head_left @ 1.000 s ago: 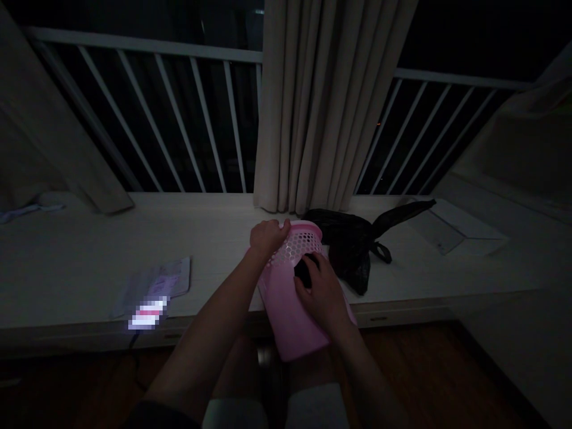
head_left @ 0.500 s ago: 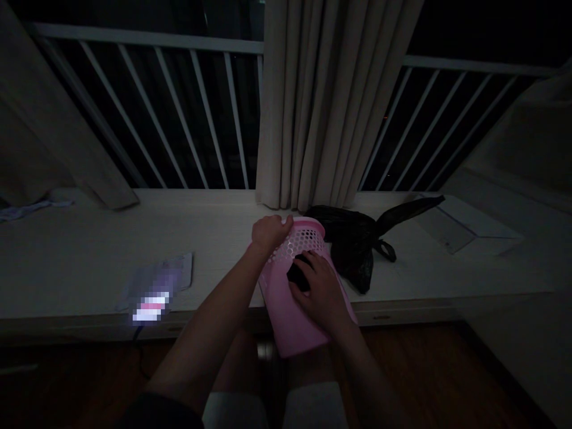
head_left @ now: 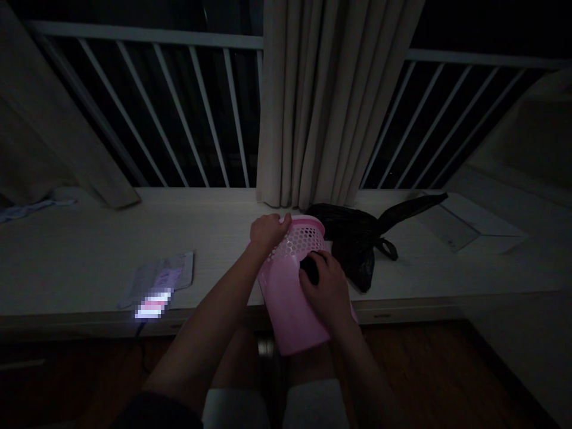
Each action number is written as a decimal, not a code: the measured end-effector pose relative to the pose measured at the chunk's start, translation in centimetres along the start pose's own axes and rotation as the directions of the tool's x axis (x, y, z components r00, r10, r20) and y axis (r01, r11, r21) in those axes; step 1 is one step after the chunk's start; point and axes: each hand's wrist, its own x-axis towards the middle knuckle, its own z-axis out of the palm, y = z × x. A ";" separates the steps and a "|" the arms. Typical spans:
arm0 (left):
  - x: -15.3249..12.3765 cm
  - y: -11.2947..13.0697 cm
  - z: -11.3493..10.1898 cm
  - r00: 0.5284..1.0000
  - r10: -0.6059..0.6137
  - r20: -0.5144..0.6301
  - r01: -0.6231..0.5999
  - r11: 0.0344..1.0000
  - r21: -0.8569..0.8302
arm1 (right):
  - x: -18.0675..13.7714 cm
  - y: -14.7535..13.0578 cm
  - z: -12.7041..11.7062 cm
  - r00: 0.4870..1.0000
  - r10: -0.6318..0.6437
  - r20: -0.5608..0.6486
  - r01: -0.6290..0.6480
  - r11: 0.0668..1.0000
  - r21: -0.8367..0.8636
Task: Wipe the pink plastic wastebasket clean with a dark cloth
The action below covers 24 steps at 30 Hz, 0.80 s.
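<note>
While our left hand [head_left: 267,231], fingers folded, clasps the rim [head_left: 309,221] of the pink wastebasket [head_left: 290,310] at lower centre frame, our right hand [head_left: 328,290], half-curled, grips a black object [head_left: 309,270] against its side; we should brace firmly, press evenly.

The left hand [head_left: 268,231] grips the far end of a pink basket [head_left: 290,304]; the right hand [head_left: 328,287] holds a black object [head_left: 310,271] against it. Right, a black bag [head_left: 355,241].
</note>
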 end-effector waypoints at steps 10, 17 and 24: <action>0.0 0.2 0.0 1.000 0.007 -0.013 -0.006 1.000 0.007 | 0.0 0.2 -0.2 0.998 -0.060 0.025 0.060 0.998 0.009; 0.0 0.1 0.1 1.000 -0.012 -0.022 0.013 1.000 0.019 | -0.1 0.3 0.0 0.984 -0.174 0.027 0.174 0.985 0.004; 0.1 0.3 0.0 1.000 0.012 0.008 -0.012 1.000 0.019 | 0.0 0.2 -0.2 0.975 -0.212 0.061 0.213 0.977 -0.008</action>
